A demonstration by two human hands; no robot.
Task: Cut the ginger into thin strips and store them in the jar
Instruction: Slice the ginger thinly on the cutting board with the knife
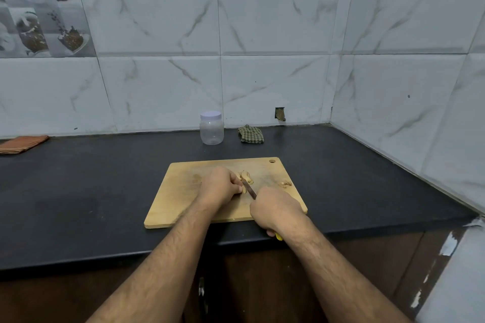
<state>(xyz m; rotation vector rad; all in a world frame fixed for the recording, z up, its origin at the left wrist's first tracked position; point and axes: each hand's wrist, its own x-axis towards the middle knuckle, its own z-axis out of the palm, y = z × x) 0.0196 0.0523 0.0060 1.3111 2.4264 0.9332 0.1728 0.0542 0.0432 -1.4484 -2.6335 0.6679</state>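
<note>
Ginger: pale beige knobbly ginger piece point(244, 178) lies near the middle of the rectangular wooden cutting board point(183, 191), under the left hand's fingertips.
Left hand: left hand point(221, 186) curled, pinning the ginger.
Right hand: right hand point(275, 211) gripping a yellow-handled knife point(249, 189), blade against the ginger.
Cut bits: small ginger bits point(285, 184) by the board's right edge.
Jar: clear plastic jar with white lid point(211, 128) behind the board, lid on, nothing visible inside.
Cloths: green checked cloth point(251, 134) behind the board; orange striped cloth point(22, 144) far left of it.
Surface: dark stone surface point(91, 191) carries the board.
</note>
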